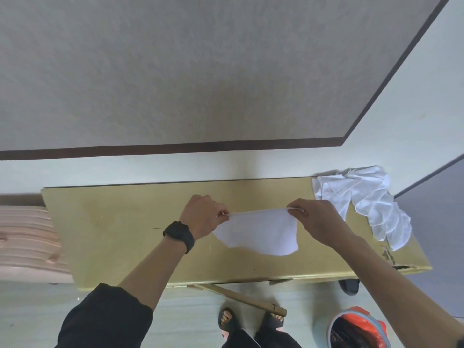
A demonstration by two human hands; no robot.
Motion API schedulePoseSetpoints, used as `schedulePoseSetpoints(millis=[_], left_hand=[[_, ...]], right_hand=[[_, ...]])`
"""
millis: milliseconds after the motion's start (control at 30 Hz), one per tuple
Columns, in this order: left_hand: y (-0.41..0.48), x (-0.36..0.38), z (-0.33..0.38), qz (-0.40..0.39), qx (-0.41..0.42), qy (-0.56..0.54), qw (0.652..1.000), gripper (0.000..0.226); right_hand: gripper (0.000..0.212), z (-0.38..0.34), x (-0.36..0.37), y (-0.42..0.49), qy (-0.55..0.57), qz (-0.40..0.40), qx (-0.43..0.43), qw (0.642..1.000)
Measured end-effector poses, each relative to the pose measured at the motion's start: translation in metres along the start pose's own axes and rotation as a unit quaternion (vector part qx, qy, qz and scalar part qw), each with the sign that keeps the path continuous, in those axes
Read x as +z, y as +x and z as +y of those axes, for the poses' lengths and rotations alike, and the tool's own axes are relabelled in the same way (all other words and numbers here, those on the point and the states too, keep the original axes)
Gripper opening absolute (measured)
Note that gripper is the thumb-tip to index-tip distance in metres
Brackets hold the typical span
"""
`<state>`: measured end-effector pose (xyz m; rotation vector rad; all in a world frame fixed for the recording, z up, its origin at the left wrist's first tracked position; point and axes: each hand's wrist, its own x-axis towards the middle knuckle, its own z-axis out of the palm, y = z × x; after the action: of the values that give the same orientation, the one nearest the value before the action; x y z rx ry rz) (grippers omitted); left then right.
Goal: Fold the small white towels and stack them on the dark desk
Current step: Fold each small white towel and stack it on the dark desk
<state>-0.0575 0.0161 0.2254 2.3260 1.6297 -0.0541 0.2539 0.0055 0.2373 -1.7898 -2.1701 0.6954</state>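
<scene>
Early stage: left hand [204, 214] and right hand [317, 218] fingers pinch one white towel [261, 233] taut over counter [125, 234] middle; unfolded pile [364, 199] at far-right corner; no stack visible.

Towel [261, 233] thin white cloth; desk [150, 247] smooth glossy, chipped corner.

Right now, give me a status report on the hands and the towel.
Left hand and right hand each pinch a top corner of the towel. Towel hangs over the desk. Unfolded pile at desk's right end. Nothing blocking.
</scene>
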Motion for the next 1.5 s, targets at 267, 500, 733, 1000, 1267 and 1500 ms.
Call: schedulePoseSetpoints(millis=[267,500,733,1000,1267,1500], left_hand=[[0.031,0.01,-0.014,0.026,-0.017,0.072,0.997,0.034],[0.056,0.003,-0.051,0.186,-0.025,0.12,0.975,0.014],[0.049,0.009,-0.065,0.291,-0.011,0.131,0.947,0.017],[-0.007,0.095,-0.053,0.226,-0.01,0.095,0.97,0.016],[-0.092,0.19,-0.025,0.047,-0.057,0.011,0.997,0.04],[-0.114,0.208,-0.02,0.043,-0.095,-0.07,0.992,0.014]], right_hand=[[0.026,0.026,0.008,0.036,-0.054,0.009,-0.018,0.998],[0.021,0.031,0.006,0.085,-0.055,0.096,-0.031,0.993],[0.014,0.025,0.021,0.09,-0.047,0.186,-0.074,0.979],[0.013,0.059,0.103,0.025,-0.056,0.064,-0.027,0.996],[0.027,0.079,0.174,-0.076,-0.037,-0.136,0.089,0.986],[0.025,0.081,0.188,-0.097,-0.011,-0.181,0.119,0.976]])
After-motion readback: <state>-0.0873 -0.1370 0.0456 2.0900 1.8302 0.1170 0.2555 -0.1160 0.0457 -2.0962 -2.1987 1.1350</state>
